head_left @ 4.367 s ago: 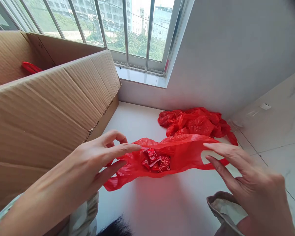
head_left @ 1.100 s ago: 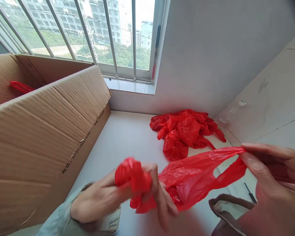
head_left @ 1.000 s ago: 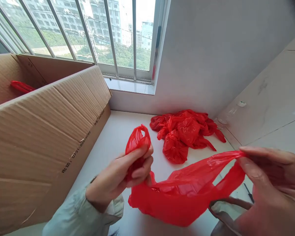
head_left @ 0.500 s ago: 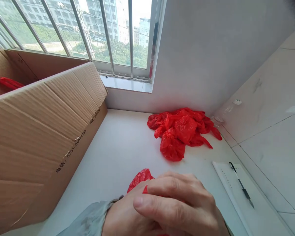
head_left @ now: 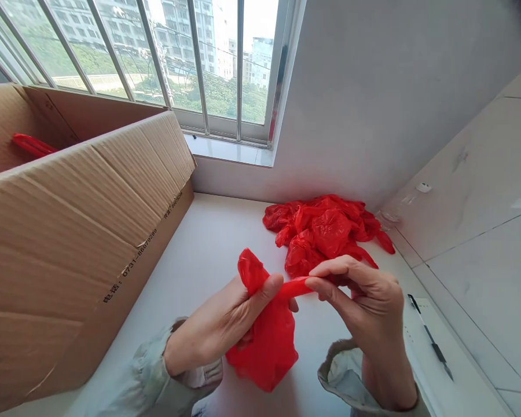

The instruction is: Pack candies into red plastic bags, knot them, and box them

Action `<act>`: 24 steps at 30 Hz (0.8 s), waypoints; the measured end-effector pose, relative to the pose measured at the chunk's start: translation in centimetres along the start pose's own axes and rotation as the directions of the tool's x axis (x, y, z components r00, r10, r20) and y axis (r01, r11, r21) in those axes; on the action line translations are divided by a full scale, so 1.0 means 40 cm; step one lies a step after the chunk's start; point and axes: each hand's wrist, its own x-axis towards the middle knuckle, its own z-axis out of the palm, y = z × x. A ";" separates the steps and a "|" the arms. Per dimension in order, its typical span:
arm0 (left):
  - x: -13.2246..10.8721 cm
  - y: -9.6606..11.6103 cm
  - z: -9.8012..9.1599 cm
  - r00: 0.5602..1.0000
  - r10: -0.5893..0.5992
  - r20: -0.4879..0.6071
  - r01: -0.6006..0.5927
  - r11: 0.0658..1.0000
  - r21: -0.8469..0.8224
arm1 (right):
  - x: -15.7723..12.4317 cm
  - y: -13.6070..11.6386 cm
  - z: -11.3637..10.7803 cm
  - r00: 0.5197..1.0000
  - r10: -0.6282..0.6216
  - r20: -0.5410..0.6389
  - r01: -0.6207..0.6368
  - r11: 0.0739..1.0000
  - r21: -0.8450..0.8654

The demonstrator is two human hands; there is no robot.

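Observation:
A red plastic bag (head_left: 269, 347) hangs over the white table, its body below my hands. My left hand (head_left: 230, 318) is closed round the upper part of the bag, thumb on top, and one end of the bag sticks up above it. My right hand (head_left: 364, 295) pinches a stretched strip of the same bag between thumb and fingertips, to the right of my left hand. Behind them a heap of red plastic bags (head_left: 330, 226) lies on the table (head_left: 217, 231) near the wall.
A large open cardboard box (head_left: 91, 231) stands at the left, with something red (head_left: 32, 145) inside. A clear bottle (head_left: 399, 211) stands in the back right corner. A pen (head_left: 432, 339) lies on a white pad at the right. A barred window is behind.
My hands were overlapping low in view, mostly covering the red bag. They have moved up and apart, and the bag now shows between them with a strip pulled to the right.

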 end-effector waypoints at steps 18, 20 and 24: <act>0.005 0.002 -0.032 0.914 0.288 0.286 -0.315 0.948 0.051 | -0.009 -0.026 -0.002 0.958 -0.100 0.269 0.045 0.978 0.203; -0.002 0.008 -0.019 0.909 0.310 0.277 -0.380 0.890 0.251 | 0.000 -0.008 0.007 0.945 -0.036 0.324 -0.040 0.973 0.226; -0.010 0.019 -0.003 0.870 0.467 0.161 -0.451 0.618 0.645 | 0.006 0.004 0.033 0.823 0.034 0.566 -0.210 0.946 0.247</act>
